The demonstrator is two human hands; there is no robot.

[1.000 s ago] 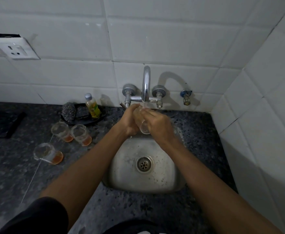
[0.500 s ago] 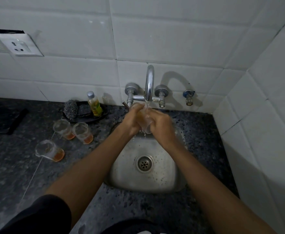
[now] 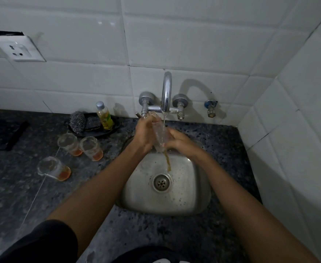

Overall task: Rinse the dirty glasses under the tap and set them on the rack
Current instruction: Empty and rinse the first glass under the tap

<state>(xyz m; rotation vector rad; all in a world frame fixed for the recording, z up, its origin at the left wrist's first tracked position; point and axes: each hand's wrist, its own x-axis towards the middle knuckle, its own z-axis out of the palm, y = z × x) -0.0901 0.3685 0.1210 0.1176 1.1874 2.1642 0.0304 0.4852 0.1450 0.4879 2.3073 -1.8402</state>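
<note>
We see a dark speckled stone surface. On it stand three small clear glasses with orange dregs, near a black oval tray and a dark flat mat.

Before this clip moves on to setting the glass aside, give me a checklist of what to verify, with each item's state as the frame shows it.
1. Glass secured: ok. The left hand grips its upper part and the right hand holds its lower part.
2. Tap running: ok, a stream falls past the glass.
3. Residue emptied: not ok, brown liquid runs from the glass into the sink.
4. Glass over the basin: ok.
5. Rack ready to receive it: cannot tell, no rack is in view.
6. Remaining work: not ok, three glasses on the counter hold orange liquid.
</note>
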